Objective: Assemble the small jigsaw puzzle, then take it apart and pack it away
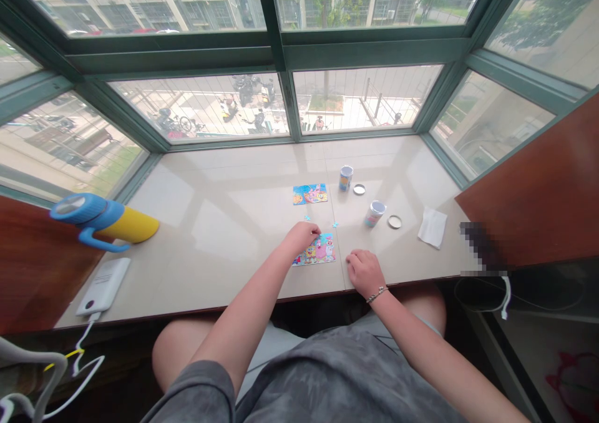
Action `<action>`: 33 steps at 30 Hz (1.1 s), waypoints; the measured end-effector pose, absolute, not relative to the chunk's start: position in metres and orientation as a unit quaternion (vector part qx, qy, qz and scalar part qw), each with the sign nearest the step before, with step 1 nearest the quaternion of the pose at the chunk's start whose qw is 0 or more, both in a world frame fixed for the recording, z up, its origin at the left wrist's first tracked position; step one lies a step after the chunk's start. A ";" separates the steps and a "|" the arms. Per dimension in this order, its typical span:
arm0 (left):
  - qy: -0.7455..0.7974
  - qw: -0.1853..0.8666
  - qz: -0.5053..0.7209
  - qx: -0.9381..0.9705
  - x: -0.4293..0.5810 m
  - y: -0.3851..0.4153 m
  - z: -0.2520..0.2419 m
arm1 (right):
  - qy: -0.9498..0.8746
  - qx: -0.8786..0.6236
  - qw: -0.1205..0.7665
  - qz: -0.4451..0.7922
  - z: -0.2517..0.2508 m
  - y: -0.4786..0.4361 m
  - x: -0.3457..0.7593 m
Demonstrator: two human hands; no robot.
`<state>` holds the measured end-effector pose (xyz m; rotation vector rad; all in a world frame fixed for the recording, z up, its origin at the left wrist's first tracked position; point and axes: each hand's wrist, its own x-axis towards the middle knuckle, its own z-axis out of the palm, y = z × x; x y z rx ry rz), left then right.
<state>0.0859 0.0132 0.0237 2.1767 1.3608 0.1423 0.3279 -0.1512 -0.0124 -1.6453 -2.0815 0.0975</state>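
The left hand point(303, 237) sits at the top left edge of a cartoon jigsaw puzzle point(319, 251), its fingers curled and close together; they may pinch a small piece, but the view is too poor to be sure. The right hand point(363, 272) rests on the pale window sill point(234, 223) just beside the puzzle at 3 o'clock, fingers loosely bent and holding nothing, with a bracelet point(377, 295) on its wrist.

The puzzle lies flat near the sill's front edge, below the left hand's fingers. Two tiny blue puzzle pieces point(307, 218) lie just past it, at 11 and 1 o'clock. A second puzzle point(309, 193) lies farther out at 12 o'clock. Two upright cans point(345, 178) stand at 1 and 2 o'clock, each near a round lid point(359, 189). A tissue point(433, 227) lies at 3 o'clock. A blue and yellow bottle point(103, 218) lies at 9 o'clock, and a white power bank point(103, 286) at 8 o'clock.
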 end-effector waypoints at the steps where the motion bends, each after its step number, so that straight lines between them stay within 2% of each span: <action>1: 0.506 0.279 0.054 0.814 0.086 0.013 0.023 | -0.760 -0.602 0.240 0.037 -0.012 -0.151 0.328; 33: 0.438 0.223 0.082 0.867 0.086 -0.001 0.013 | -0.763 -0.604 0.229 0.023 -0.013 -0.150 0.329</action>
